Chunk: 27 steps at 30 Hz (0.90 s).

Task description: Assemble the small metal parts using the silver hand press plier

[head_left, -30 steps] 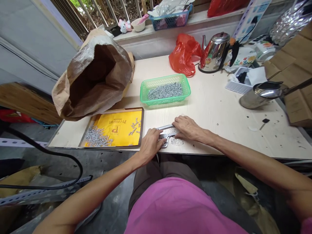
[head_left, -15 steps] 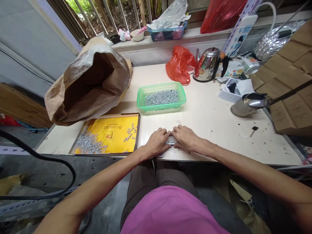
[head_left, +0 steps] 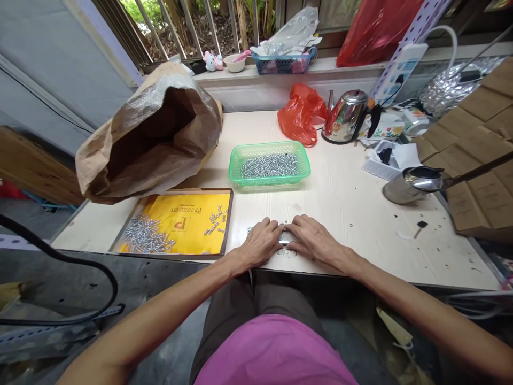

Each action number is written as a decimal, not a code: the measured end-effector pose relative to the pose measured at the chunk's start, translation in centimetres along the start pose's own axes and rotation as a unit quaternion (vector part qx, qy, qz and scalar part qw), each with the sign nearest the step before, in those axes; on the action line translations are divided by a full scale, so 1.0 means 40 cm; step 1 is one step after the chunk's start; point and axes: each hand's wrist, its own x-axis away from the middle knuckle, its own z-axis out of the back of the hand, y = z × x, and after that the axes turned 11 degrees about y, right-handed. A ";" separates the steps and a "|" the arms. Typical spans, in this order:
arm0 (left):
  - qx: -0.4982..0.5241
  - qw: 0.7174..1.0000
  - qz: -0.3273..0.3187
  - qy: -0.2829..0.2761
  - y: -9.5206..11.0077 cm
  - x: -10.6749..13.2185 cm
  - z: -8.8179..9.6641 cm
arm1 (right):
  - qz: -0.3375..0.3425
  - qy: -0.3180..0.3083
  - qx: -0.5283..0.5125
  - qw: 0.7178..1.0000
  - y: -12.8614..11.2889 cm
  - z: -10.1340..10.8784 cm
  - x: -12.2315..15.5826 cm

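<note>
My left hand (head_left: pixel 262 241) and my right hand (head_left: pixel 312 238) meet at the table's front edge, fingers bent inward. Between them they grip a small shiny silvery piece (head_left: pixel 285 236), mostly covered by the fingers, so its kind is unclear. To the left lies a shallow tray (head_left: pixel 230 224) lined with a yellow sheet (head_left: pixel 188 214). A heap of small metal screws (head_left: pixel 146 235) fills its left part, and a few more screws (head_left: pixel 215 220) are scattered at its right. Beyond my hands stands a green plastic basket (head_left: pixel 306 163) holding many similar small metal pieces (head_left: pixel 270 166).
A big open paper sack (head_left: pixel 152 139) leans at the back left. Behind the basket are a red plastic bag (head_left: pixel 300 115) and a steel kettle (head_left: pixel 344 117). A metal jug (head_left: pixel 412 184), a white box (head_left: pixel 379 166) and cardboard (head_left: pixel 476 160) occupy the right side.
The whole view has shifted slightly, so things sit a little lower in it. My hands stay together around the silvery piece, the fingers only slightly rearranged.
</note>
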 end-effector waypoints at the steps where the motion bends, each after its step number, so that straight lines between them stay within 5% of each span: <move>1: 0.005 1.000 0.001 0.012 -0.003 0.003 -0.003 | 0.008 0.000 -0.009 1.000 0.011 0.005 -0.006; 14: 0.097 0.983 0.020 0.157 0.076 0.107 -0.111 | -0.026 0.012 0.015 0.999 0.109 -0.042 -0.120; 17: 0.105 0.981 0.017 0.164 0.082 0.115 -0.108 | -0.014 -0.003 0.038 0.999 0.063 -0.026 -0.147; 23: 0.132 0.965 -0.085 0.209 0.137 0.230 -0.036 | 0.196 -0.071 -0.041 0.977 -0.118 -0.019 -0.153; 27: 0.055 0.966 0.021 0.251 0.064 0.344 0.052 | 0.237 -0.088 -0.058 0.966 -0.174 -0.056 -0.139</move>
